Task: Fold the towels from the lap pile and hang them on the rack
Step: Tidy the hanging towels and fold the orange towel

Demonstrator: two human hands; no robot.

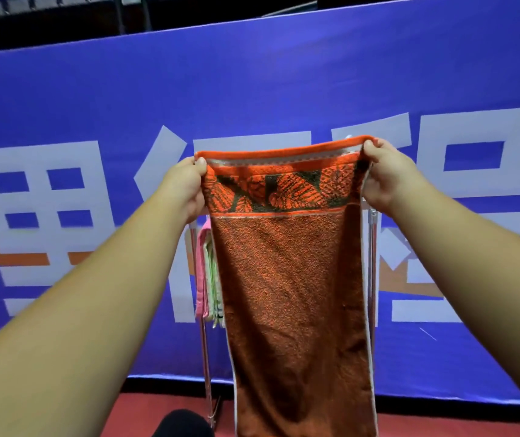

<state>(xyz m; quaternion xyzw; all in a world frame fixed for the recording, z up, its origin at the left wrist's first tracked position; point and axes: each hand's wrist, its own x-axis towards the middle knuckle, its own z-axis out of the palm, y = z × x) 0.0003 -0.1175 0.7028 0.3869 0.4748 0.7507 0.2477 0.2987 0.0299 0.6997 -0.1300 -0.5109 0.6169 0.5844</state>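
Observation:
An orange-brown towel (293, 279) with a leaf-patterned orange band near its top hangs stretched in front of me. My left hand (186, 184) pinches its top left corner and my right hand (388, 171) pinches its top right corner, both arms held out. Behind the towel stands a metal rack (372, 247), mostly hidden, with its thin posts showing on either side. A pink towel (201, 272) and a pale green one (213, 285) hang on the rack's left part. The lap pile is out of sight.
A tall blue banner (252, 89) with large white characters runs across the background right behind the rack. Red floor (132, 411) shows below it. A dark rounded shape (183, 424), probably my knee, sits at the bottom edge.

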